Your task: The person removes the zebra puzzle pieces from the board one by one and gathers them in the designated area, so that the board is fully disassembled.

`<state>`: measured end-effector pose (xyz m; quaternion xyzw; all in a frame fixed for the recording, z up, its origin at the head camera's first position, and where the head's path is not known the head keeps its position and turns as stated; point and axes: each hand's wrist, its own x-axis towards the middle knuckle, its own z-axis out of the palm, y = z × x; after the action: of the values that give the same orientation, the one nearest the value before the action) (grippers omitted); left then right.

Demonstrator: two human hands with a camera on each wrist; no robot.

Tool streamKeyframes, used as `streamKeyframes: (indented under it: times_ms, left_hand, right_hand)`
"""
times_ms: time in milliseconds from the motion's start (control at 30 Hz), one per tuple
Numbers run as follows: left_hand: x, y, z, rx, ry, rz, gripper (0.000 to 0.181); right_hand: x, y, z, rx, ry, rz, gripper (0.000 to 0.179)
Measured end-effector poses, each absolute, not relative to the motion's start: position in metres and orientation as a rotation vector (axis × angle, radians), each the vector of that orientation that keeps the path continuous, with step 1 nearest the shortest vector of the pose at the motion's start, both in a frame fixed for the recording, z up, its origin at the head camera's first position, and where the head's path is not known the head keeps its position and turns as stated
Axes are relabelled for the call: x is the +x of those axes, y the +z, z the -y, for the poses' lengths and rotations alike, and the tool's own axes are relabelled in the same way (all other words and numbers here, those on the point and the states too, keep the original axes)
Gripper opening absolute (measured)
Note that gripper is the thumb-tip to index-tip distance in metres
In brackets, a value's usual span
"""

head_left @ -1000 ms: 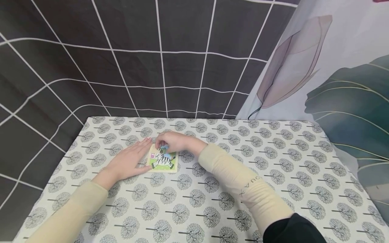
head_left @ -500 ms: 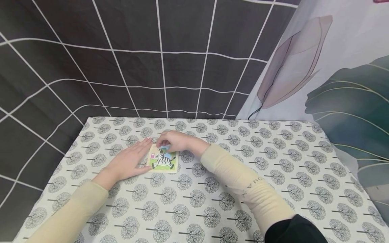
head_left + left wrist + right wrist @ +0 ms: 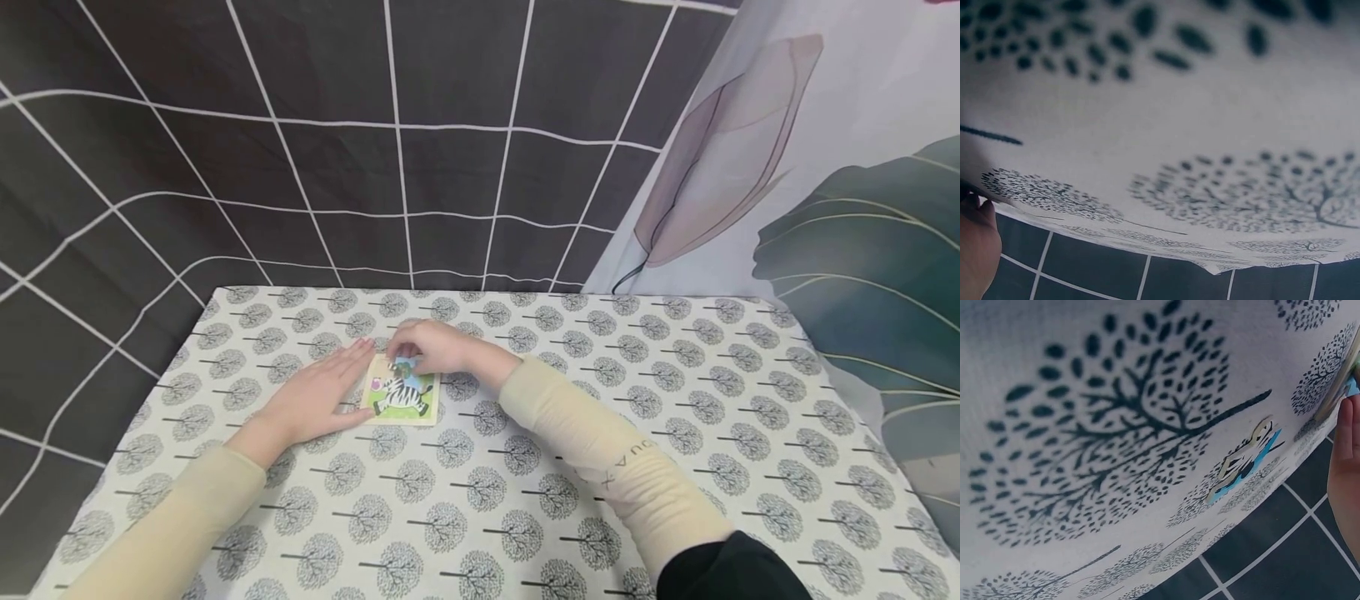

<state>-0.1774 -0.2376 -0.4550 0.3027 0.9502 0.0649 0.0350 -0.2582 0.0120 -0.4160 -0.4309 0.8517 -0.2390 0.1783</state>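
Observation:
A small square zebra jigsaw puzzle [image 3: 403,408] lies on the cloth, with a pale frame and a green and blue picture. My left hand [image 3: 318,396] lies flat along its left side, fingers straight and thumb at the lower left edge. Over the top edge my right hand [image 3: 431,346] bends its fingers down and pinches a small striped puzzle piece, mostly hidden by the fingertips. In the right wrist view, a loose puzzle piece [image 3: 1244,461] with stripes and a blue edge lies on the cloth apart from the right hand. Only a sliver of the left hand [image 3: 977,250] shows in its wrist view.
A white tablecloth [image 3: 480,492] with grey tree prints covers the table. Behind its far edge hangs a dark curtain [image 3: 450,175] with white grid lines. A leaf-patterned curtain [image 3: 847,242] hangs at the right.
My right hand has shifted slightly right and up at the puzzle's top edge, showing more of the blue and green picture beneath. The left hand stays in place.

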Motion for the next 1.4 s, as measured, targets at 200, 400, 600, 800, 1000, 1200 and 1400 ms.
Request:
streamKeyframes:
  times_ms: [200, 400, 600, 800, 1000, 1200, 1400]
  left_hand:
    - [-0.176, -0.454, 0.236, 0.937, 0.205, -2.915, 0.098]
    - [-0.174, -0.454, 0.237, 0.949, 0.227, -2.937, 0.096]
    - [-0.175, -0.454, 0.237, 0.955, 0.22, -2.936, 0.096]
    - [-0.176, -0.453, 0.237, 0.946, 0.213, -2.919, 0.097]
    - [-0.177, -0.455, 0.237, 0.941, 0.207, -2.92, 0.098]
    - [-0.178, -0.456, 0.238, 0.953, 0.192, -2.926, 0.098]
    - [-0.177, -0.456, 0.238, 0.986, 0.153, -2.937, 0.097]
  right_hand:
    - [-0.257, -0.416, -0.014, -1.184, -0.641, -2.439, 0.041]
    - [-0.258, -0.419, -0.014, -1.214, -0.639, -2.467, 0.037]
    - [-0.258, -0.42, -0.016, -1.242, -0.64, -2.495, 0.035]
    - [-0.258, -0.42, -0.016, -1.276, -0.695, -2.494, 0.026]
    - [-0.26, -0.412, -0.016, -1.213, -0.802, -2.415, 0.023]
    - [-0.264, -0.397, -0.037, -1.119, -0.96, -2.353, 0.023]
    - [-0.27, -0.394, -0.079, -1.012, -1.033, -2.38, 0.019]
